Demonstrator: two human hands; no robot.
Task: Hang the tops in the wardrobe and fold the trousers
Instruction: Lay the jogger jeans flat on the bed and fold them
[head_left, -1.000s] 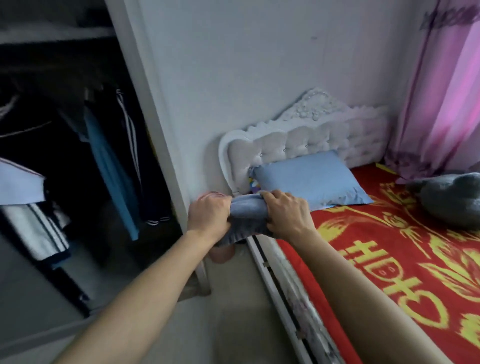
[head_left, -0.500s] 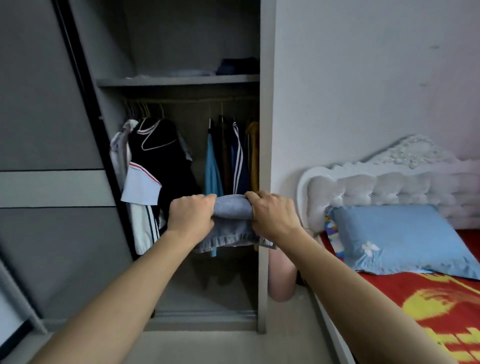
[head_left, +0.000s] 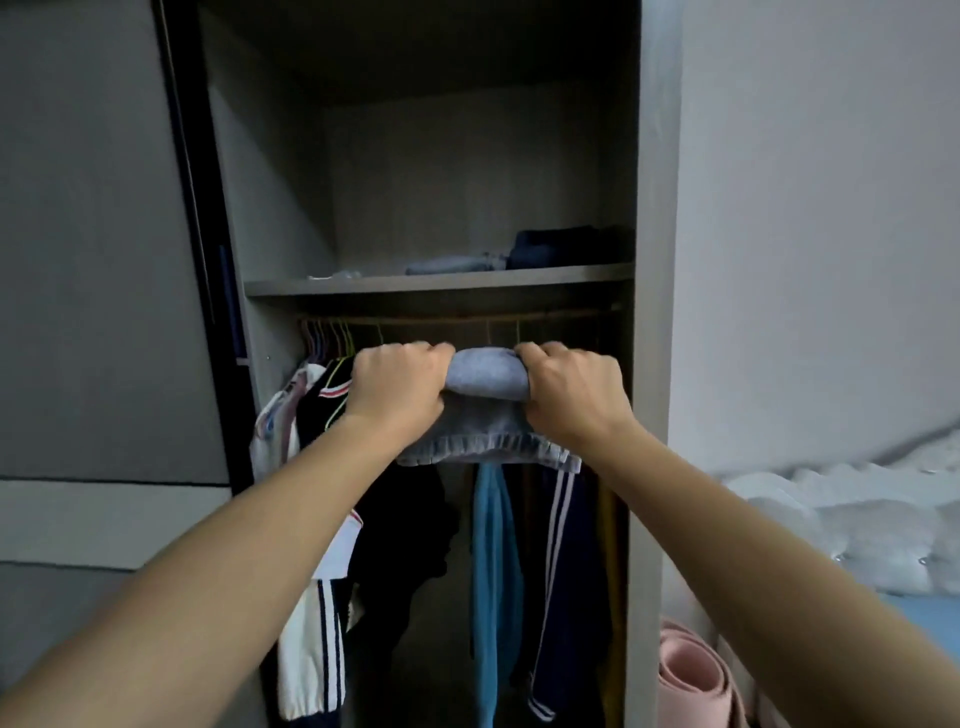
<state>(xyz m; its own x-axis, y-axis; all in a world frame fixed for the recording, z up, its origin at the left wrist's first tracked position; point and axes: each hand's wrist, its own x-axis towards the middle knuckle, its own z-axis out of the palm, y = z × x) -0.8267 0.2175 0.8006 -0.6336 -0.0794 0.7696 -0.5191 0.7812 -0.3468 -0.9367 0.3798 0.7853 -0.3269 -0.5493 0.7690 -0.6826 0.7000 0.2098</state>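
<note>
Both hands up at the wardrobe (head_left: 652, 208); left hand (head_left: 397, 397) and right hand (head_left: 569, 397) curl tight round the folded trousers (head_left: 485, 410). Tops (head_left: 493, 571) hang below; folded clothes (head_left: 519, 254) sit on the shelf (head_left: 441, 285).

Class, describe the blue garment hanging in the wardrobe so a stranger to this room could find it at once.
Start at the open wardrobe, then look under its shelf to the hanging rail. The blue garment hangs right of centre, beside a dark striped one. It alone is plain bright blue; its neighbours are dark or white.
</note>
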